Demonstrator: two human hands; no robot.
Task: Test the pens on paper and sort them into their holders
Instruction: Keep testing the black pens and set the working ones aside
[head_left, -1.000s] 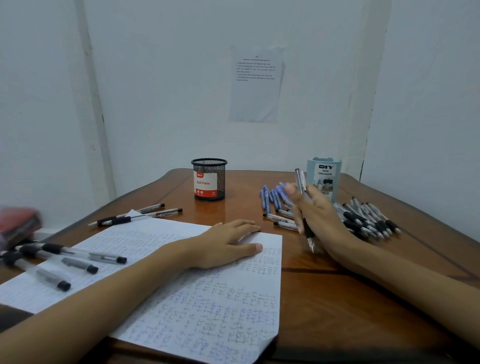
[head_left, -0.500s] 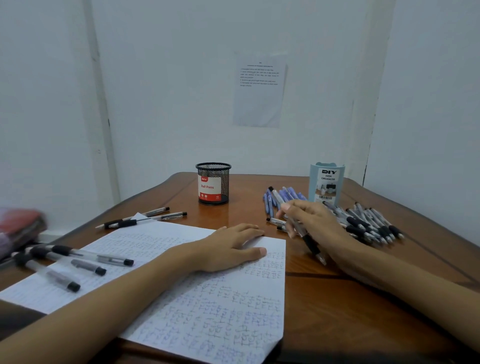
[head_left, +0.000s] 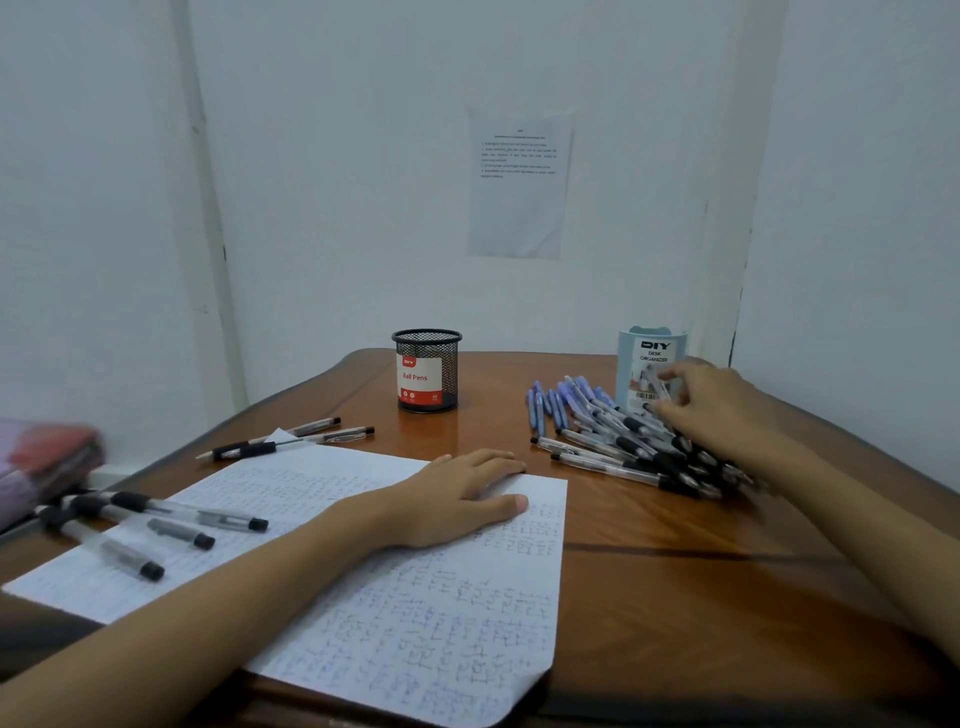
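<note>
The left hand (head_left: 467, 499) lies flat on the sheet of paper (head_left: 415, 623), fingers straight and together, holding nothing. The paper is covered with small blue test marks and sits on the wooden table (head_left: 675, 571) in front of the person. The right hand (head_left: 719, 410) reaches over the far side of the pile of pens (head_left: 613, 441), just beside the blue desk organizer (head_left: 644, 358). Its fingers are bent and blurred, so it cannot be told whether they grip a pen. The pile mixes clear pens with black grips and, at its left end, blue pens (head_left: 550, 402). The black mesh cup (head_left: 427, 371) labelled "Ball Pens" stands well apart to the left of the pile. A few pens (head_left: 311, 436) lie at the paper's far edge, and more capped pens (head_left: 182, 525) lie on its left part. A printed note (head_left: 517, 187) hangs on the wall behind.
</note>
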